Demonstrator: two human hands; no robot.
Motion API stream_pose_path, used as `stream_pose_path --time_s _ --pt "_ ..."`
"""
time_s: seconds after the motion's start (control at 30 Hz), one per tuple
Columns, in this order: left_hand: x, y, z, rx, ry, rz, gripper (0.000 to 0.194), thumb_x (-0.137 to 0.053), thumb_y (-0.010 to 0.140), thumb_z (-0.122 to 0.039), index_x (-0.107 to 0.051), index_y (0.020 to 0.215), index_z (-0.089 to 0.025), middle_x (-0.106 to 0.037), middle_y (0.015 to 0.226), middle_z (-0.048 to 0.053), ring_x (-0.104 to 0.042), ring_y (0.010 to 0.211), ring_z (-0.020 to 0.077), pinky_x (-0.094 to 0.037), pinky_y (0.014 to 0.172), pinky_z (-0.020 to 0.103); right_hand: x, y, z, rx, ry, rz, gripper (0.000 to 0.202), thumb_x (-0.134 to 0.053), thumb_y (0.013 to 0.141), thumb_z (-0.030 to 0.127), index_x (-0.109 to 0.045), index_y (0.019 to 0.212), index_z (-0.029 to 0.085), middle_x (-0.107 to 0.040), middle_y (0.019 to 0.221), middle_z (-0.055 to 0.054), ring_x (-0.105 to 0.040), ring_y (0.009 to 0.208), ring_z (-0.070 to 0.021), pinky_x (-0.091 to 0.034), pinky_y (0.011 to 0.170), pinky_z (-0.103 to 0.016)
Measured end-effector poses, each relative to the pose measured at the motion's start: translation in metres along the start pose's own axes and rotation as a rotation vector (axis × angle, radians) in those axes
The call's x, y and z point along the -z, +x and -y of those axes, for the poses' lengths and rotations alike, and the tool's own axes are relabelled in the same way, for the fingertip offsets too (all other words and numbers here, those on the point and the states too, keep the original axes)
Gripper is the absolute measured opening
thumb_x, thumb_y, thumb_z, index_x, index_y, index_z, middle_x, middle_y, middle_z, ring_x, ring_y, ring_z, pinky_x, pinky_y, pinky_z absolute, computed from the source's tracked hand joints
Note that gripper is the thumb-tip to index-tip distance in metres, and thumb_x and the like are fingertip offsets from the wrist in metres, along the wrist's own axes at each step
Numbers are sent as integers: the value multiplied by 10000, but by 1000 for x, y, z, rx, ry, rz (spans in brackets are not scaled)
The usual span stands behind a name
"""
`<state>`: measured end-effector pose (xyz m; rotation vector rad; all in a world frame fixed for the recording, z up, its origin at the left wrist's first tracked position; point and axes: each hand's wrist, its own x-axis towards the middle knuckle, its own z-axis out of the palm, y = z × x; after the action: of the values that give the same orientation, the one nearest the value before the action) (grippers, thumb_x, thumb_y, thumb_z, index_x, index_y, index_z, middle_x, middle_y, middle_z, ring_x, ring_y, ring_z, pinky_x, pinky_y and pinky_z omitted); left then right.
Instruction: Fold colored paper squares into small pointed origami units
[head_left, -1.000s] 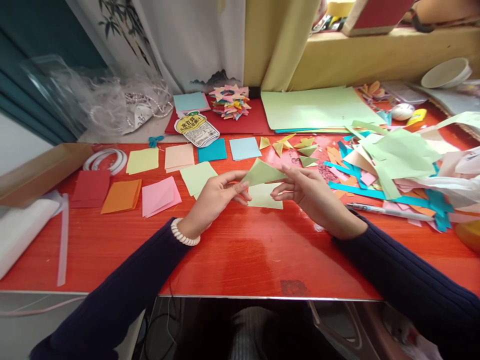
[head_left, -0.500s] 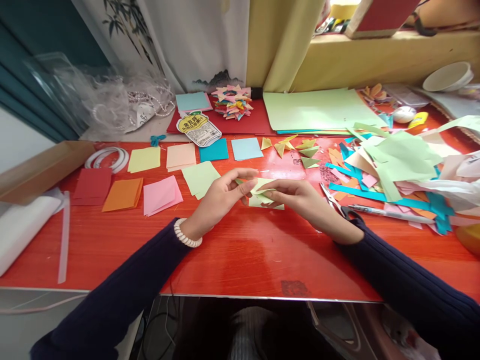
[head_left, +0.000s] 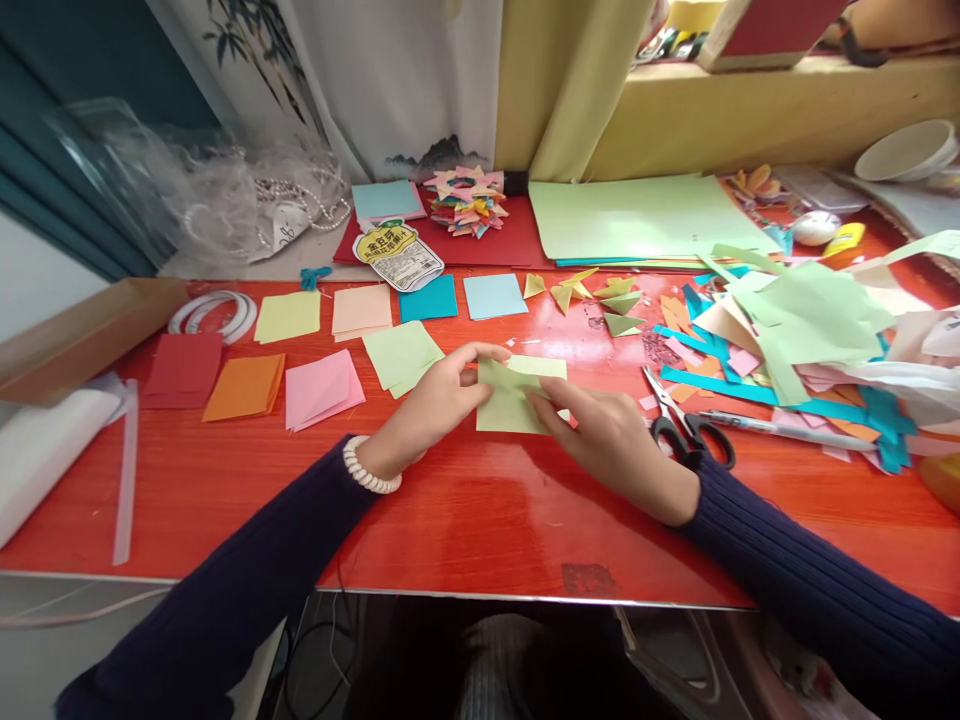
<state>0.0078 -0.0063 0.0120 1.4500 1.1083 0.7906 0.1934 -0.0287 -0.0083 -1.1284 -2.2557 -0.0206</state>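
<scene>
Near the table's middle, both hands hold a small light-green folded paper (head_left: 509, 377) by its two ends. My left hand (head_left: 444, 397), with a pale coiled band at the wrist, pinches its left end. The fingers of my right hand (head_left: 600, 425) close on its right end. Beneath it, a light-green paper square (head_left: 502, 418) lies flat on the red table, partly covered by the folded piece and the fingers. A stack of light-green paper (head_left: 401, 355) is just beyond my left hand. Scissors (head_left: 679, 420) lie to the right of my right hand, blades partly apart.
Stacks of pink (head_left: 322, 390), orange (head_left: 244, 388) and red paper (head_left: 182, 370) sit at the left. Small folded yellow and green triangles (head_left: 621, 302) lie beyond my hands. A pile of paper scraps (head_left: 806, 320) and a pen (head_left: 780, 428) are at the right.
My hands have moved apart a little, and the green folded paper is spread wider between them. My right forearm has shifted left and toward me, uncovering the scissors' handles.
</scene>
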Motion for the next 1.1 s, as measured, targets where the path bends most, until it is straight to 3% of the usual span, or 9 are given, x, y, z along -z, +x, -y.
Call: stream_pose_path --time_s 0.1,0.2,0.3,0.4,0.53,0.67,0.8,0.97,1.1 --pt "4 3 6 -39 86 -71 216 -449 798 -138 -590 958 -174 -601 923 13 -547 855 136 -436 765 260 3 3 2 -95 107 188 329 -316 954 267 -530 1137 96 -633 582 -15 -544 440 -135 -325 423 -243" --pt "8 6 8 -15 252 -144 249 -363 791 -116 -595 851 -183 -586 795 -6 -539 771 135 -423 735 278 4 6 0 -98 240 344 426 -284 966 313 -330 1344 121 -700 912 -71 -664 733 -171 -469 586 -258" --pt "9 7 10 31 338 -102 273 -314 798 -107 -568 851 -191 -584 778 -8 -550 750 142 -429 735 302 3 6 -8 -90 200 321 464 -312 957 353 -312 1354 113 -671 1042 -105 -646 902 -208 -502 722 -324" --pt "4 6 13 -49 348 -31 242 -349 814 -100 -533 945 -189 -588 1002 22 -552 922 153 -431 837 319 2 6 -15 -34 92 196 431 -374 938 358 -420 1268 86 -672 987 -127 -622 931 -234 -494 785 -378" --pt "-2 3 20 -223 454 -23 238 -440 829 -124 -446 1059 -184 -510 1119 55 -488 1065 156 -397 942 320 5 5 -13 247 59 90 344 -502 886 303 -514 1159 94 -596 1151 -162 -546 1058 -250 -461 864 -391" --pt "-3 0 23 -383 750 30 270 -478 850 -168 -400 1108 -159 -477 1123 84 -449 1058 188 -393 924 349 5 4 -10 457 44 220 287 -437 901 144 -528 1171 115 -607 1158 -112 -534 1073 -231 -421 926 -414" --pt "2 1 19 -546 1125 -47 279 -472 887 -257 -431 1140 -145 -476 1165 124 -429 1041 249 -367 858 405 3 3 -18 347 105 374 332 -415 921 198 -496 1232 117 -617 1139 -97 -574 998 -201 -472 862 -353" --pt "15 -3 12 -703 1243 276 256 -348 946 -299 -535 1021 -141 -588 982 76 -531 911 193 -393 853 362 8 1 -23 279 96 375 434 -536 853 401 -539 1197 136 -617 1153 -102 -570 1039 -227 -472 875 -368" --pt "29 -12 11 -716 1173 333 465 -473 855 -505 -531 1104 -116 -615 1061 100 -563 994 221 -454 865 345 7 -2 -18 281 35 303 414 -561 843 361 -560 1151 84 -640 1101 -131 -593 1001 -241 -479 866 -375"
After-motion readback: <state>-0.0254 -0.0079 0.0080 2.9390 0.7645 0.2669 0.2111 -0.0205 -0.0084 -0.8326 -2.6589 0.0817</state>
